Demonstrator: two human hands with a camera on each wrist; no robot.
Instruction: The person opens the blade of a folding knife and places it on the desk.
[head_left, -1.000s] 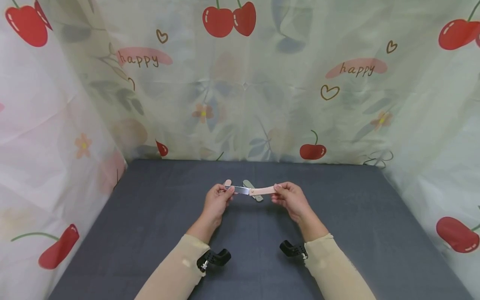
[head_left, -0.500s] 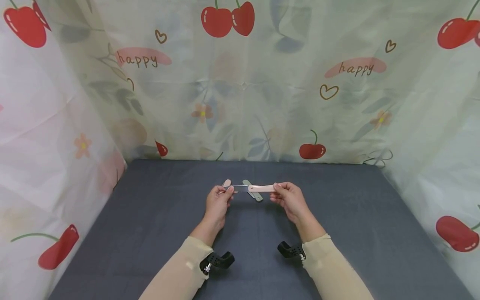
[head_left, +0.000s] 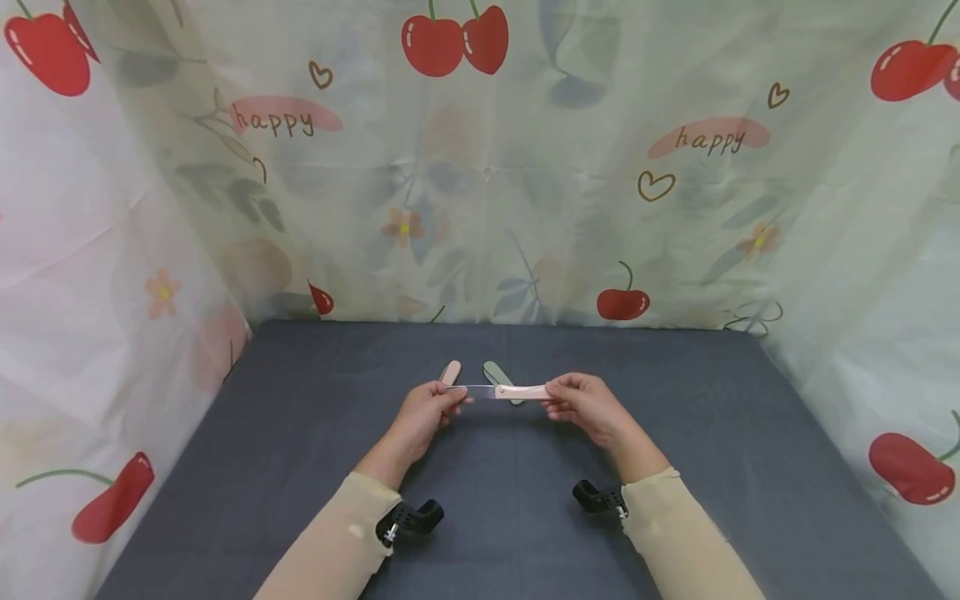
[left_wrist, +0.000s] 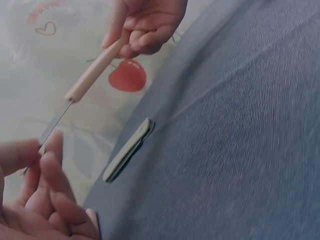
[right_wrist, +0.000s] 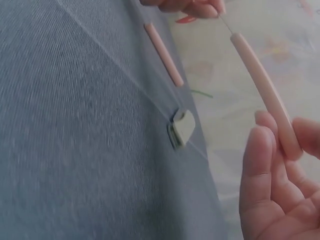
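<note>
Both hands hold an unfolded folding knife with a pink handle (head_left: 523, 392) level above the table. My left hand (head_left: 420, 417) pinches the silver blade (left_wrist: 54, 121) between thumb and fingers near its tip. At the other side my right hand (head_left: 592, 410) pinches the end of the handle, which shows whole in the right wrist view. Behind the held knife lies a green folded knife (head_left: 495, 374), slanted and partly covered by the handle in the head view. A second pink handle (right_wrist: 164, 55) lies on the table beyond my left fingers.
A dark grey cloth (head_left: 510, 517) covers the table. Pale curtains (head_left: 480, 208) printed with cherries and flowers hang behind it and along both sides. Black camera mounts (head_left: 412, 518) sit at both sleeve cuffs.
Both hands have come slightly nearer to me with the knife, showing more of the pink handle on the table. The blade has turned from flat to nearly edge-on. Both grips stay the same.
</note>
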